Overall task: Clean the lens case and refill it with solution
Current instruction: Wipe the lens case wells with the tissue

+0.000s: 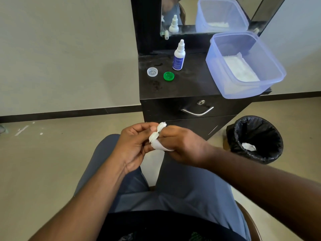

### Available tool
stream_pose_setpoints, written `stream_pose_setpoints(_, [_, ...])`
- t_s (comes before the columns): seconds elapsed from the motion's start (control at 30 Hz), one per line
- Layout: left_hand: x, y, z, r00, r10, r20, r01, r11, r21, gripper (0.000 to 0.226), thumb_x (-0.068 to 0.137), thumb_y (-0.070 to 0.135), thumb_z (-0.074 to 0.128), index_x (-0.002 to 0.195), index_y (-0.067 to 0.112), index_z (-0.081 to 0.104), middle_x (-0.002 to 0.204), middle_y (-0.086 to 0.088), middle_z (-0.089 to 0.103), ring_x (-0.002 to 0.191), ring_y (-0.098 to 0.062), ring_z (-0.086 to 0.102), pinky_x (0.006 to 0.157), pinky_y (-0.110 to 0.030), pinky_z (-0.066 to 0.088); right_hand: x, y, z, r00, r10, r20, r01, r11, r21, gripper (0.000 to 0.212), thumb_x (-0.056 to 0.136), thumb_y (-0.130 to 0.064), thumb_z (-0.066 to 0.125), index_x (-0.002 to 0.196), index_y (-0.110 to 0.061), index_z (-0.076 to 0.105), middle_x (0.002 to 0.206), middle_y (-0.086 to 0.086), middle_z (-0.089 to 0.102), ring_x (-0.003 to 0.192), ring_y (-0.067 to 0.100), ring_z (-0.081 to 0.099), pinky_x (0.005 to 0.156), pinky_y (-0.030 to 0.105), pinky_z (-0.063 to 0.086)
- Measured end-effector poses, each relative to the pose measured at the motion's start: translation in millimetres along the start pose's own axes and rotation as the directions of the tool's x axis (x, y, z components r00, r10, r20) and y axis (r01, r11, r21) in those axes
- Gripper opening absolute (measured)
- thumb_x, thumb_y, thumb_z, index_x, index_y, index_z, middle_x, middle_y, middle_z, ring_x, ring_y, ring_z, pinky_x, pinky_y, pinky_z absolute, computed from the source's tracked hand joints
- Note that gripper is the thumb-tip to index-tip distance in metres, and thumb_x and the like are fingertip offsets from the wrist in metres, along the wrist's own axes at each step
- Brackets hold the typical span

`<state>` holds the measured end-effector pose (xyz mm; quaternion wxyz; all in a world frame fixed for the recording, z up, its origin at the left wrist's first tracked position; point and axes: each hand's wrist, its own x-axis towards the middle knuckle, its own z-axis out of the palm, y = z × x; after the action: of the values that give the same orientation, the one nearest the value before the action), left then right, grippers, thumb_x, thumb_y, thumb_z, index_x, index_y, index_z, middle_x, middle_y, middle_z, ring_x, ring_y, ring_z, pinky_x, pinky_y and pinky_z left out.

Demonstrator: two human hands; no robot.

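Pinching the white lens case (157, 132) above the lap, the left hand (134, 145) grips its lower well, while the right hand (180, 145), fingertip wrapped in tissue (160, 146), presses against it from the other side.

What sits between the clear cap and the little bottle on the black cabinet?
In the head view, the green cap lies between the clear cap and the bottle, apart from both, on the cabinet top.
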<state>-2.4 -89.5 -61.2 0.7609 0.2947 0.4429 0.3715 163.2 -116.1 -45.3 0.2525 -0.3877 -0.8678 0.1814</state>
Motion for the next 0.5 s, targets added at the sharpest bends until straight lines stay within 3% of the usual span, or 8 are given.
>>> stream_pose_setpoints(0.2, [-13, -6, -6, 1.0, 0.0, 0.003, 0.0, 1.0, -0.003, 0.036, 0.073, 0.011, 0.066, 0.108, 0.013, 0.07, 0.101, -0.008, 0.075, 0.077, -0.015, 0.071, 0.056, -0.023, 0.058, -13, -8, 18, 0.989, 0.141, -0.039, -0.132, 0.975, 0.181, 0.021, 0.089, -0.01, 0.052, 0.094, -0.005, 0.072, 0.089, 0.005, 0.066, 0.082, 0.013, 0.057, 0.079, 0.01, 0.038])
stream_pose_setpoints(0.3, [-9, -1, -7, 0.999, 0.002, 0.048, -0.005, 0.998, 0.06, 0.029, 0.074, 0.01, 0.064, 0.101, 0.013, 0.074, 0.098, -0.007, 0.075, 0.078, -0.014, 0.07, 0.06, -0.024, 0.059, -11, -8, 11, 0.984, 0.162, -0.068, -0.145, 0.967, 0.209, 0.025, 0.09, -0.017, 0.051, 0.097, -0.006, 0.073, 0.092, 0.003, 0.068, 0.087, 0.013, 0.06, 0.079, 0.015, 0.044])
stream_pose_setpoints(0.43, [-5, 4, -11, 0.997, 0.003, 0.077, -0.012, 0.994, 0.106, 0.027, 0.073, 0.008, 0.064, 0.097, 0.013, 0.076, 0.097, -0.013, 0.073, 0.081, -0.021, 0.071, 0.068, -0.031, 0.061, -9, -4, 2, 0.985, 0.165, -0.052, -0.15, 0.964, 0.218, 0.027, 0.089, -0.021, 0.052, 0.1, -0.007, 0.073, 0.092, -0.012, 0.06, 0.085, 0.001, 0.053, 0.078, 0.012, 0.041])
stream_pose_setpoints(0.5, [-3, 5, -11, 0.995, 0.003, 0.1, -0.014, 0.994, 0.111, 0.028, 0.073, 0.005, 0.063, 0.098, 0.012, 0.075, 0.097, -0.013, 0.073, 0.084, -0.024, 0.071, 0.068, -0.033, 0.061, -9, -1, 0, 0.984, 0.173, -0.041, -0.161, 0.965, 0.205, 0.028, 0.089, -0.022, 0.052, 0.101, -0.008, 0.073, 0.091, -0.007, 0.064, 0.083, 0.008, 0.058, 0.074, 0.022, 0.048])
